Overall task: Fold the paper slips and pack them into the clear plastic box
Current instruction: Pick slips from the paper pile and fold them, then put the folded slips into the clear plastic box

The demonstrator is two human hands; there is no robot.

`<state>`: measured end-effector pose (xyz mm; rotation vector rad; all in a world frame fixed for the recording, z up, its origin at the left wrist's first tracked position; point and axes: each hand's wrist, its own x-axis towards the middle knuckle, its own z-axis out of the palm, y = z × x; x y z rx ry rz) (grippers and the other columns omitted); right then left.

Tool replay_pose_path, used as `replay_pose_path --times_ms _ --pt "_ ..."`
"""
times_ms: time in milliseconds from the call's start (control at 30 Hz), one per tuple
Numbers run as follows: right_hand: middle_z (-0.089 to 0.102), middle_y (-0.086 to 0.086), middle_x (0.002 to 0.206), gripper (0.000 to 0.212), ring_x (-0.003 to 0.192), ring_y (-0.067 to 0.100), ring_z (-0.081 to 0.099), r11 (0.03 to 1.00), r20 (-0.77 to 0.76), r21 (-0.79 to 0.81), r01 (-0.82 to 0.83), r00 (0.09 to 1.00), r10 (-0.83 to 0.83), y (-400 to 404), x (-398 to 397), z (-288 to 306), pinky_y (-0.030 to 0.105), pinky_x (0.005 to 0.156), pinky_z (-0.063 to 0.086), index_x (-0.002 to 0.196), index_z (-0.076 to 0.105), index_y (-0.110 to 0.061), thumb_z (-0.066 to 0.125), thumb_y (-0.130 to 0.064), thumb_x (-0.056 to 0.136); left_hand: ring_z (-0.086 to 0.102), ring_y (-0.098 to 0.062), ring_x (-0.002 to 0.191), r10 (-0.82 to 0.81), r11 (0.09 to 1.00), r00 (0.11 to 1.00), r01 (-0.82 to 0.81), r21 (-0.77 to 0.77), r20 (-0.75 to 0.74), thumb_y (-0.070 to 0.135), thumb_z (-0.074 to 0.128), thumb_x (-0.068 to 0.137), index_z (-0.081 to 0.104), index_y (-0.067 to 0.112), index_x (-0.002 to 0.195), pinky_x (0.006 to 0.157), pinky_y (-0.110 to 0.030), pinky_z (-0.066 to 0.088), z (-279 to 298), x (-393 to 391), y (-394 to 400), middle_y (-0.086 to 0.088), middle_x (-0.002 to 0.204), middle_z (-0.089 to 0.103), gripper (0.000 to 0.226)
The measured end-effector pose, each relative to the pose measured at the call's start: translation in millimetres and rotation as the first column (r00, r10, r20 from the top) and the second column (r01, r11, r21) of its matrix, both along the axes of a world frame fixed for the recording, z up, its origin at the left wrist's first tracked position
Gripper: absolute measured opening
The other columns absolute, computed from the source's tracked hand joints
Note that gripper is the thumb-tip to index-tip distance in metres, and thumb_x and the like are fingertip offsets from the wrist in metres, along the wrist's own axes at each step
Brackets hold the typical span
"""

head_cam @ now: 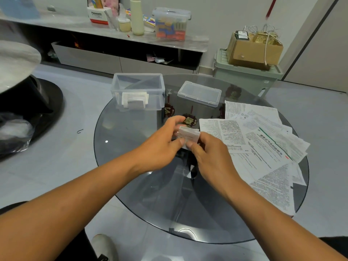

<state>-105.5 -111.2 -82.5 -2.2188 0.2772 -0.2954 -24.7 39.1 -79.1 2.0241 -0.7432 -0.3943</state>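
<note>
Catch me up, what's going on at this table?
A person is folding paper slips. Both the left hand and right hand pinch one folded slip above the glass table. The open clear box holds a few folded slips; its lid lies beside it. Unfolded sheets wait at right.

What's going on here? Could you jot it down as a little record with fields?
Activity: a person folds a paper slip over a round glass table
Left hand: pinches the folded slip
Right hand: pinches the same slip from the other side
Clear plastic box: open, at the table's far edge, folded slips already inside
Lid: lies on the table, right of the box
Unfolded sheets: overlapping pile on the right side of the table
</note>
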Motion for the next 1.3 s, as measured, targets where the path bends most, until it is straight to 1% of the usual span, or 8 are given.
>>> replay_pose_path --times_ms 233,333,500,667,833,1067,1200,1300 --pt "0.063 -0.017 0.092 0.008 0.083 0.004 0.060 1.000 -0.078 -0.013 -0.001 0.997 0.000 -11 -1 8 0.023 0.065 0.043 0.105 0.060 -0.024 0.056 -0.031 0.105 0.055 -0.003 0.092 0.365 0.925 0.834 -0.375 -0.060 0.414 0.012 0.057 0.100 0.044 0.033 0.147 0.082 -0.016 0.045 35 53 35 0.012 0.124 0.050 0.053" --pt "0.061 -0.018 0.090 0.009 0.083 0.001 0.058 0.998 -0.102 -0.051 -0.026 0.995 0.020 -7 1 8 0.020 0.066 0.044 0.111 0.062 -0.025 0.057 -0.028 0.104 0.060 -0.015 0.099 0.347 0.913 0.761 -0.409 -0.010 0.549 0.014 0.062 0.099 0.040 0.030 0.149 0.093 -0.034 0.052 35 76 49 0.009 0.146 0.044 0.057" --pt "0.057 -0.015 0.086 0.010 0.075 0.004 0.054 0.999 -0.086 -0.010 -0.030 0.996 0.029 -2 -1 10 0.020 0.058 0.036 0.098 0.053 -0.026 0.051 -0.032 0.107 0.057 -0.031 0.121 0.311 0.847 0.759 -0.494 0.195 0.572 0.025 0.058 0.102 0.043 0.024 0.149 0.095 -0.046 0.048 27 96 60 -0.001 0.150 0.045 0.050" --pt "0.067 -0.017 0.099 0.007 0.089 0.006 0.065 0.991 0.004 0.131 0.015 1.000 -0.016 -10 -3 23 0.025 0.073 0.054 0.110 0.057 -0.032 0.056 -0.035 0.104 0.062 -0.032 0.112 0.373 0.825 0.774 -0.529 0.199 0.511 0.021 0.054 0.104 0.063 0.023 0.132 0.088 -0.042 0.048 35 97 63 -0.005 0.128 0.066 0.030" --pt "0.073 -0.014 0.098 0.008 0.089 0.009 0.072 0.970 0.135 0.238 0.053 0.987 -0.087 -15 -4 47 0.042 0.079 0.062 0.106 0.066 -0.036 0.060 -0.035 0.101 0.062 -0.019 0.100 0.230 0.885 0.878 -0.368 0.284 0.421 0.025 0.062 0.100 0.073 0.030 0.115 0.086 -0.037 0.050 59 70 60 0.006 0.114 0.071 0.020" --pt "0.070 -0.026 0.094 0.008 0.085 -0.002 0.068 0.975 0.213 0.209 0.079 0.969 -0.124 -21 -1 68 0.016 0.062 0.051 0.101 0.063 -0.035 0.056 -0.035 0.103 0.063 -0.002 0.095 -0.091 0.879 0.942 -0.076 0.470 0.323 0.032 0.073 0.092 0.073 0.038 0.111 0.083 -0.026 0.051 83 14 43 0.021 0.104 0.072 0.020" --pt "0.070 -0.018 0.098 0.008 0.088 -0.001 0.067 0.977 0.185 0.191 0.092 0.974 -0.128 -23 3 64 0.022 0.071 0.054 0.104 0.063 -0.032 0.056 -0.036 0.103 0.052 0.006 0.091 -0.219 0.851 0.924 0.023 0.525 0.314 0.051 0.078 0.081 0.063 0.044 0.120 0.070 -0.016 0.038 90 -1 35 0.028 0.101 0.062 0.042" --pt "0.070 -0.019 0.101 0.008 0.091 -0.002 0.068 0.978 0.155 0.191 0.084 0.981 -0.114 -23 4 58 0.023 0.075 0.058 0.105 0.063 -0.031 0.056 -0.035 0.103 0.043 -0.001 0.119 -0.317 0.832 0.858 0.046 0.553 0.405 0.062 0.079 0.073 0.049 0.040 0.137 0.094 -0.028 0.046 84 -1 26 0.023 0.129 0.053 0.074"
